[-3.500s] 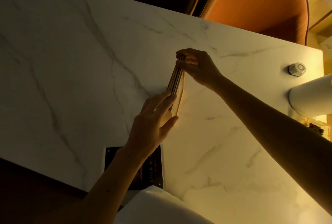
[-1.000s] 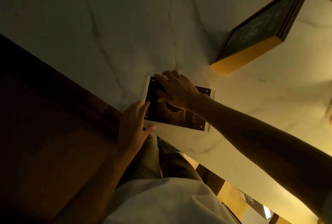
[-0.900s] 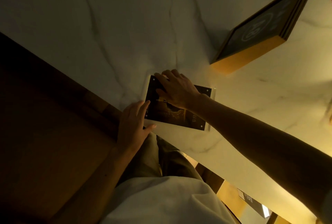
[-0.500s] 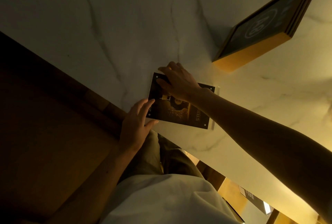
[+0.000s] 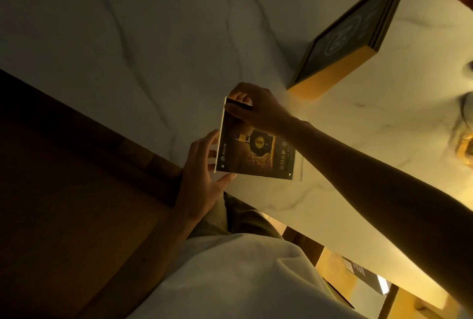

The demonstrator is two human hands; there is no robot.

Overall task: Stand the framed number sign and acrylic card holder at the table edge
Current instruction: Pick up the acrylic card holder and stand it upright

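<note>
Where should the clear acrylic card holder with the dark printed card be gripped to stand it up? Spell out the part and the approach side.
Grip the clear acrylic card holder by its thin raised edges, not its broad printed face. It is tilted up off the white marble table, so the right hand pinches the far top corner from above while the left hand steadies the near side edge.

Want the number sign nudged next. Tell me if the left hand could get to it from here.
Probably not readily: the left hand steadies the card holder at the near edge; the framed number sign stands far across, past the right hand.

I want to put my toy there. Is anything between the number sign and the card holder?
Head view: only bare marble table between the number sign and card holder.
</note>
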